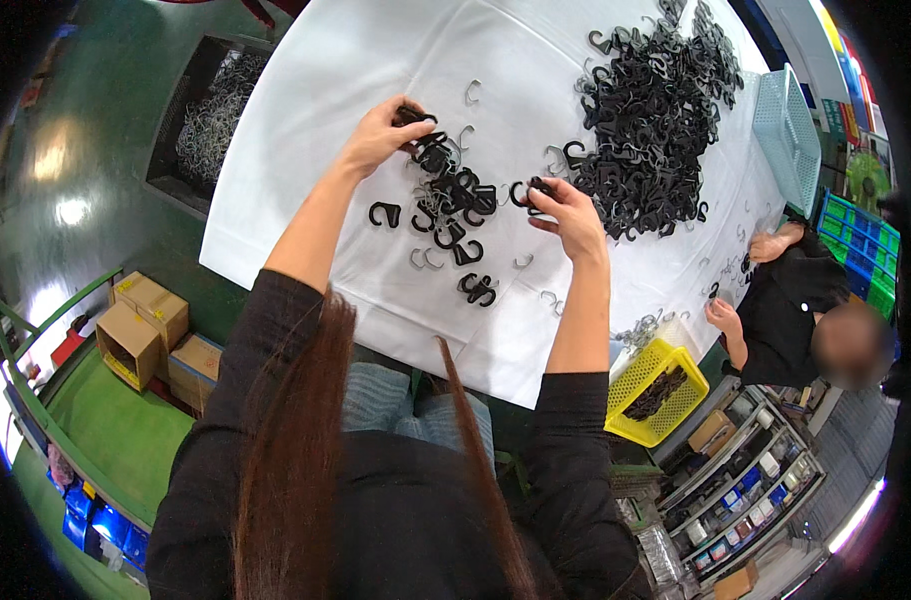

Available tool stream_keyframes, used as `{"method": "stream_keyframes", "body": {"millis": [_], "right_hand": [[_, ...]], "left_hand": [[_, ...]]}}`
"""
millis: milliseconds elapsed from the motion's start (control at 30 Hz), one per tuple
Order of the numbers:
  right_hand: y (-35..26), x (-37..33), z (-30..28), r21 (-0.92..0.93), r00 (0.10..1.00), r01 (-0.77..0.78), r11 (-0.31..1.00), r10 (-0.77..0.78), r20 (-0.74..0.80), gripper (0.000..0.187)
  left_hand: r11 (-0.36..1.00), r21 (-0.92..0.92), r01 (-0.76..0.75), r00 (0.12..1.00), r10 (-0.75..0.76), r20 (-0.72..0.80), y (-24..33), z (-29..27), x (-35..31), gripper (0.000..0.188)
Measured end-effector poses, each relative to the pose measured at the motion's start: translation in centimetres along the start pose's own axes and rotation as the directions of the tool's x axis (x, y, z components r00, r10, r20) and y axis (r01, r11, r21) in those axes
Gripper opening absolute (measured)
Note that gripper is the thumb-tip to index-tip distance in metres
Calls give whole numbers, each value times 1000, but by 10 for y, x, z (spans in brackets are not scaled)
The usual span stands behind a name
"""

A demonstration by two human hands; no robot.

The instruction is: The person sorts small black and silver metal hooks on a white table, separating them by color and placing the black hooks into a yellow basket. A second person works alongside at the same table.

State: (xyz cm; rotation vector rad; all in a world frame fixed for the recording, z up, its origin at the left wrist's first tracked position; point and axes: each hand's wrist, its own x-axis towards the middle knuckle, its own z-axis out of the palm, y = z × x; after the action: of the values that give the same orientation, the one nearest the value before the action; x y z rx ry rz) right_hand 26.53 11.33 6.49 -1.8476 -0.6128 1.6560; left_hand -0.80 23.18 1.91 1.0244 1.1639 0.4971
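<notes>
My left hand (380,138) is closed on black plastic hooks (411,115), above the far end of a small loose group of black hooks (450,205). My right hand (572,218) pinches another black plastic hook (538,190) between thumb and fingers, to the right of that group. How many pieces each hand holds I cannot make out. Thin grey clips (472,92) lie scattered around on the white-covered table (315,120). One black hook (384,214) sits apart at the group's left, and a few more (477,289) lie nearer to me.
A large heap of black hooks (645,130) covers the table's far right. Beyond it stands a pale blue basket (787,140). A yellow basket (675,365) with dark pieces is at the right edge, near a co-worker (790,290). A black crate of metal clips (210,120) stands left.
</notes>
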Motion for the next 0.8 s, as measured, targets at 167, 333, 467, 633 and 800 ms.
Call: {"method": "stream_keyframes", "body": {"millis": [167, 333, 467, 633, 800], "right_hand": [[4, -6, 12, 393, 998, -54, 918, 33, 60, 19], [10, 27, 93, -785, 938, -88, 613, -214, -273, 48], [11, 24, 95, -688, 966, -5, 726, -174, -190, 36], [14, 2, 43, -145, 999, 27, 989, -32, -32, 18], [25, -16, 18, 129, 997, -59, 990, 66, -45, 16]], "left_hand": [[861, -477, 176, 984, -170, 57, -9, -12, -25, 28], [723, 685, 87, 899, 240, -367, -20, 32, -25, 46], [839, 543, 40, 961, 117, -250, -15, 32, -28, 36], [860, 508, 48, 990, 25, -136, -5, 3, -40, 23], [966, -205, 157, 978, -123, 168, 2, -14, -52, 20]]}}
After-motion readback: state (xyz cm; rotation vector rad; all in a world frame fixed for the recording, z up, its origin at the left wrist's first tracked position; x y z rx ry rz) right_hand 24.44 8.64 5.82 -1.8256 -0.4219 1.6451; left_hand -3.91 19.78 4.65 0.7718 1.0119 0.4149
